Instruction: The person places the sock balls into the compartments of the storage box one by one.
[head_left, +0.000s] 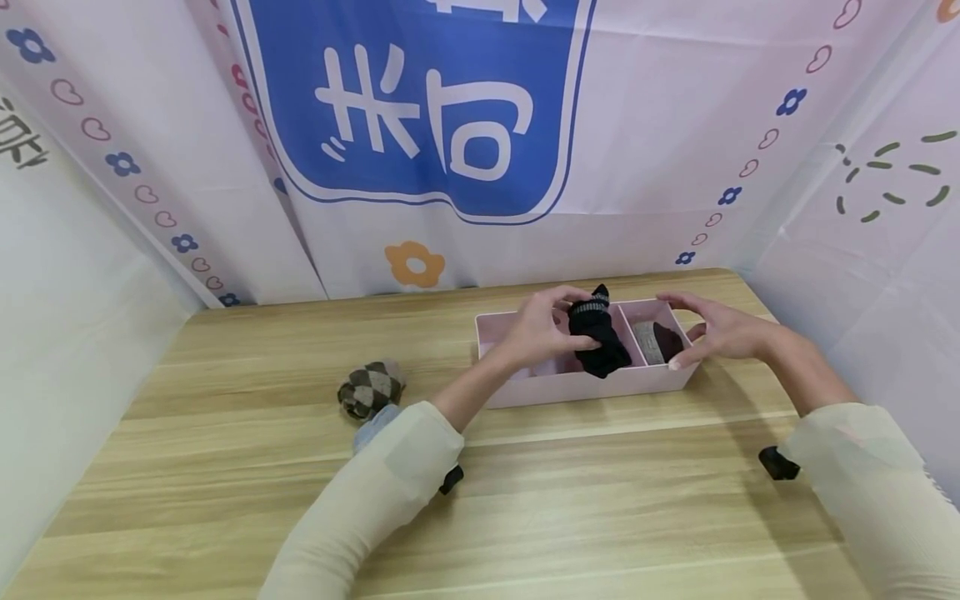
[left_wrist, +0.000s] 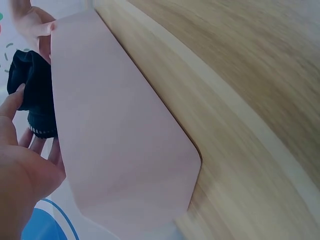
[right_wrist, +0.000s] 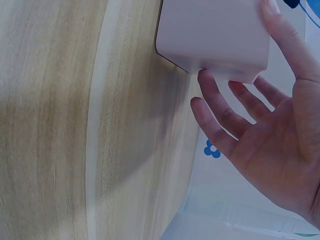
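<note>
My left hand (head_left: 534, 332) pinches a rolled black sock (head_left: 597, 340) with a grey striped cuff between thumb and fingers. The sock is over the middle part of a long pink divided box (head_left: 585, 390), overlapping its near rim in the head view. At the box's right end, my right hand (head_left: 726, 329) holds the box, with the thumb (right_wrist: 284, 35) at the near corner and the fingers spread round the end wall. A grey and dark brown rolled sock (head_left: 651, 340) lies in the right compartment. In the left wrist view, the box's near wall (left_wrist: 115, 120) hides its inside.
On the wooden table (head_left: 225, 467), left of the box, lies a rolled argyle sock (head_left: 371, 390). A light blue-grey bundle (head_left: 375, 427) and a black item (head_left: 452, 479) are partly behind my left sleeve. Another black item (head_left: 778, 463) sits by my right sleeve. A printed curtain (head_left: 637, 167) hangs behind.
</note>
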